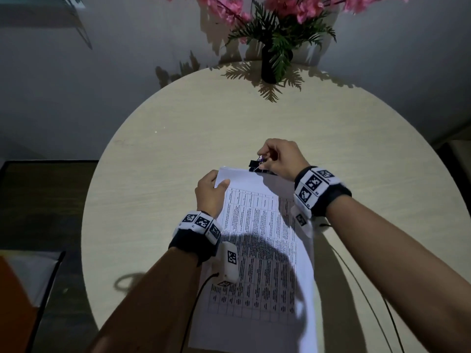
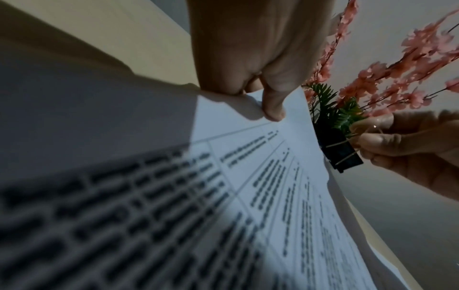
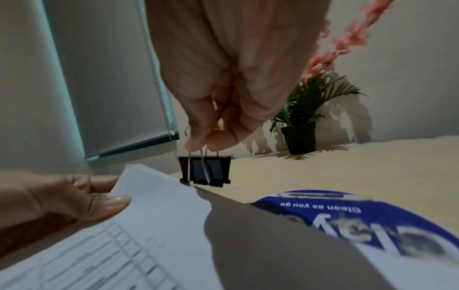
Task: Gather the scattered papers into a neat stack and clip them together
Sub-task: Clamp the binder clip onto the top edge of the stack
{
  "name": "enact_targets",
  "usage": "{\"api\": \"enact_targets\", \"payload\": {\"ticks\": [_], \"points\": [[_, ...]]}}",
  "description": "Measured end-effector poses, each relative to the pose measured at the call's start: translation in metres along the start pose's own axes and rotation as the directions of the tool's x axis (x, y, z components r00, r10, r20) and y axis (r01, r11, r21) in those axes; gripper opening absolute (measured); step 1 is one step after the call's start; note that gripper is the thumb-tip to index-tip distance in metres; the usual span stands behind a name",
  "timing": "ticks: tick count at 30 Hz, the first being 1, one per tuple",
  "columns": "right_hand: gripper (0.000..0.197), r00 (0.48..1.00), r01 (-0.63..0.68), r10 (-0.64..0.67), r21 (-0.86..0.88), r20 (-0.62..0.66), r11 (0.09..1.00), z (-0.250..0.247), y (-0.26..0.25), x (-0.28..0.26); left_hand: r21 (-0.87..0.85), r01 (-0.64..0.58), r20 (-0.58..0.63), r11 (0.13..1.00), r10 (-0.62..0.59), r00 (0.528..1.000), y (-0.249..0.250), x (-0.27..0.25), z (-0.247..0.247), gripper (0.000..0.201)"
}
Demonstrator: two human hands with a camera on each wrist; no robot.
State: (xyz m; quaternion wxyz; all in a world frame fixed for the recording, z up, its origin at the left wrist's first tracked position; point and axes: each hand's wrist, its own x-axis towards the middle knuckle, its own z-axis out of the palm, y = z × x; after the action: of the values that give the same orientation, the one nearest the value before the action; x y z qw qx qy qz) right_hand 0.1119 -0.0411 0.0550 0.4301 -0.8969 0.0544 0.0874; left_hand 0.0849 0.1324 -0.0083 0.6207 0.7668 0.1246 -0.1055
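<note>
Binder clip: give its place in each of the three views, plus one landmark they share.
Head: the black binder clip sits centre frame at the far edge of the paper stack, its wire handles pinched by the right hand.
Left wrist: right of centre, beyond the paper's edge.
Right wrist: centre, hanging under the fingers.
Shared landmark: the potted pink-flowered plant.

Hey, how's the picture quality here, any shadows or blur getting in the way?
Head view: dim, a rounded shadow darkens the lower papers. Left wrist view: near print smeared out of focus, binder clip sharper. Right wrist view: clip fairly clear, the page's near right part in shadow, blue sheet motion-blurred.
</note>
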Motion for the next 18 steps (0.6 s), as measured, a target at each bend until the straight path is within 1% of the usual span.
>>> {"api": "enact_targets", "payload": {"ticks": [4, 6, 9, 11, 13, 14, 16, 18], "points": [[0.020, 0.992, 0.076, -0.060, -0.141, 0.112, 0.987, -0.005, -0.005, 0.014, 0.005, -0.011, -0.014, 1.000, 0.011, 1.000, -0.004, 0.000, 0.002, 0.014], [0.018, 0.985, 0.078, -0.053, -0.150, 0.167, 0.986, -0.007, -0.006, 0.018, 0.012, -0.024, -0.034, 1.000, 0.024, 0.999, -0.005, 0.000, 0.002, 0.011], [0.019, 0.966, 0.026, -0.001, -0.094, 0.257, 0.995, -0.012, -0.006, 0.024, 0.014, -0.021, -0.054, 1.000, 0.022, 0.998, -0.005, 0.001, 0.004, 0.010], [0.019, 0.959, 0.003, 0.017, -0.069, 0.284, 0.998, -0.012, -0.005, 0.026, 0.001, -0.011, -0.058, 1.000, 0.011, 0.998, -0.005, 0.000, 0.007, 0.011], [0.018, 0.952, -0.020, 0.025, -0.022, 0.305, 1.000, -0.008, -0.003, 0.028, -0.012, -0.012, -0.058, 1.000, 0.011, 0.998, -0.005, 0.000, 0.010, 0.009], [0.021, 0.947, -0.030, 0.024, 0.012, 0.320, 0.999, -0.004, -0.001, 0.028, -0.005, -0.018, -0.060, 1.000, 0.018, 0.998, -0.006, 0.000, 0.012, 0.008], [0.028, 0.940, -0.055, 0.025, 0.078, 0.340, 0.995, 0.006, 0.004, 0.029, 0.031, -0.045, -0.065, 0.998, 0.047, 0.997, -0.007, -0.001, 0.016, 0.008], [0.026, 0.940, -0.098, 0.045, 0.140, 0.338, 0.985, 0.014, 0.008, 0.030, 0.094, -0.073, -0.057, 0.993, 0.079, 0.995, -0.007, -0.001, 0.018, 0.011]]}}
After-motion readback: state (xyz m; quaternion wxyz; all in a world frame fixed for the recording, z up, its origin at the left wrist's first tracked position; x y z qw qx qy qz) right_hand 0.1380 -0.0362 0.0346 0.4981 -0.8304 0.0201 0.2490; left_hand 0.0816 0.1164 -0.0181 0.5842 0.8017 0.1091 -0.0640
